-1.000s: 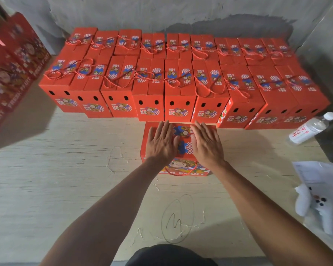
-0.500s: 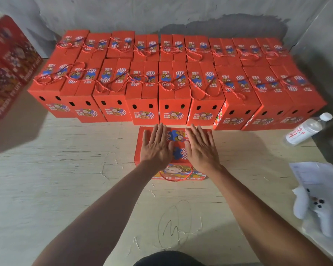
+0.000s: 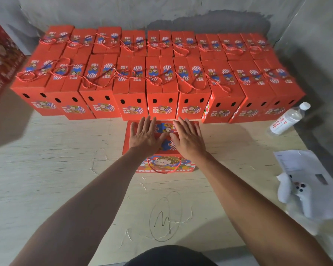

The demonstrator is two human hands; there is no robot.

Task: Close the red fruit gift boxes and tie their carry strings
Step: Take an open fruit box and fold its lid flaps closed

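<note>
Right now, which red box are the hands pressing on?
The lone red box in front of the rows, under both flat hands: left hand, right hand.

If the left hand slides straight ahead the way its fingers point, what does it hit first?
Probably the front face of the closed red cardboard gift box in the near row, just beyond the left hand; any gap there is hard to judge.

Soft, even daylight; dim shadow at left edge and right corner; wide-angle bending at edges; slight blur lower right.
</note>
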